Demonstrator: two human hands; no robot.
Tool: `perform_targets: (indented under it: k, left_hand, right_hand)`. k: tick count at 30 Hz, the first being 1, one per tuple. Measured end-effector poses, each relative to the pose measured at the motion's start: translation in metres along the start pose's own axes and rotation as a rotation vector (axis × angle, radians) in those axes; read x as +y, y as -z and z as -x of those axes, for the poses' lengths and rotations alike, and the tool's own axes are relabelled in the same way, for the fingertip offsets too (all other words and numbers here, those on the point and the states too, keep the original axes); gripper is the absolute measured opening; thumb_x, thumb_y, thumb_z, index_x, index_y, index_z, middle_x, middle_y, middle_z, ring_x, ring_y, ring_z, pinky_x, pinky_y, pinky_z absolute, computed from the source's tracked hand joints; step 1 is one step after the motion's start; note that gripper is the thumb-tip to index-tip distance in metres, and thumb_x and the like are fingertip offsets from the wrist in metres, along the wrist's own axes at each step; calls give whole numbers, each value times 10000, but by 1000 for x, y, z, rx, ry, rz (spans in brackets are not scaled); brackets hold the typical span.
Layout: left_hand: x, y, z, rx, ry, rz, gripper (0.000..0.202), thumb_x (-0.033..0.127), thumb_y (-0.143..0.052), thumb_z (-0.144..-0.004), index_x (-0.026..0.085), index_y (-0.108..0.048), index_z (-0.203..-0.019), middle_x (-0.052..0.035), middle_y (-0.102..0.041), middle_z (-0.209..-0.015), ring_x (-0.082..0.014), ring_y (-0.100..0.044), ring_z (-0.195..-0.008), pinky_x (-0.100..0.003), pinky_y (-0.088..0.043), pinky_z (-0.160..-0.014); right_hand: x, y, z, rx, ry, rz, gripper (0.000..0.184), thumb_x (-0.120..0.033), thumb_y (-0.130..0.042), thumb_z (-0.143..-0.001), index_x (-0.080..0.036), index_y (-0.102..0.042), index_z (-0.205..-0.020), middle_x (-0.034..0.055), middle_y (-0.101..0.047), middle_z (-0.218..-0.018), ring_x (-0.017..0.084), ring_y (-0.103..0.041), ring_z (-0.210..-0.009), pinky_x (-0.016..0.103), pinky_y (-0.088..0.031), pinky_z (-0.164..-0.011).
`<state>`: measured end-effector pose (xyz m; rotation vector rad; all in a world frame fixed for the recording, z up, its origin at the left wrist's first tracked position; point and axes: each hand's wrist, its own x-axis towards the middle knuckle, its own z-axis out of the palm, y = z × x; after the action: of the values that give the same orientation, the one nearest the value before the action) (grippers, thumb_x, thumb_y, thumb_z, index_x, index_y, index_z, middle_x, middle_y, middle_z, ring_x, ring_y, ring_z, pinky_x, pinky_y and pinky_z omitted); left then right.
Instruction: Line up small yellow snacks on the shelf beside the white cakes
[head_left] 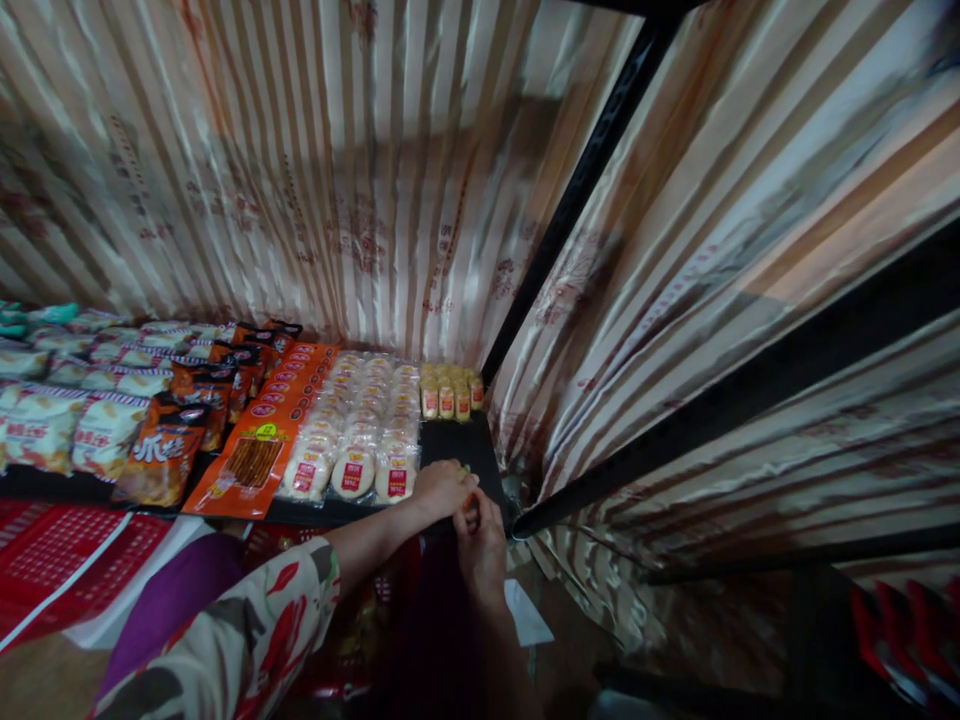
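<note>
My left hand (444,491) and my right hand (481,538) meet at the front right corner of a black shelf (469,445). Their fingers are bent and pressed together around something small; a bit of yellowish colour shows above the left fingers, but its kind is hidden. Behind them, small yellow-wrapped snack packs (453,392) stand in short rows at the shelf's back corner. Left of my hands lie rows of round white cakes in clear wrappers (354,470) with red labels.
Further left are flat orange snack packs (259,455), dark orange bags (161,455) and white bags (37,430). A black post (577,180) rises at the back corner, with a striped curtain (337,150) behind. Red baskets (67,560) stand below.
</note>
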<state>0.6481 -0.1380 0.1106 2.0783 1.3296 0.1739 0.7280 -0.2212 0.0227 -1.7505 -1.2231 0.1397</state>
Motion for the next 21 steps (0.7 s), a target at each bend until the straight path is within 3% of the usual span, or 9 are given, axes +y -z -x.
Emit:
perform_targets:
  k: [13,21]
  left_hand:
    - [8,-6,-44,-14,-8,-35,364,377,-389,-841,154,-649,-965,-135,-677,-1029,-252,-627,-1005,-311,-482,-822]
    - [9,-10,-67,2,38,16,362,373,-393,-856,140,-575,-1066,-139,-655,-1085,-245,-610,-1036,-306,-461,-854]
  right_hand:
    - [18,-24,-29,83,-4,71,406,-214,-426,-798,-115,-533,-1177,124,-559,-956,159,-541,-646,336,-513,-671]
    - [24,-35,-50,130,3,83,428,-200,-404,-795,-114,-516,-1198,155,-561,-1038,219,-571,-910,345,-490,-785]
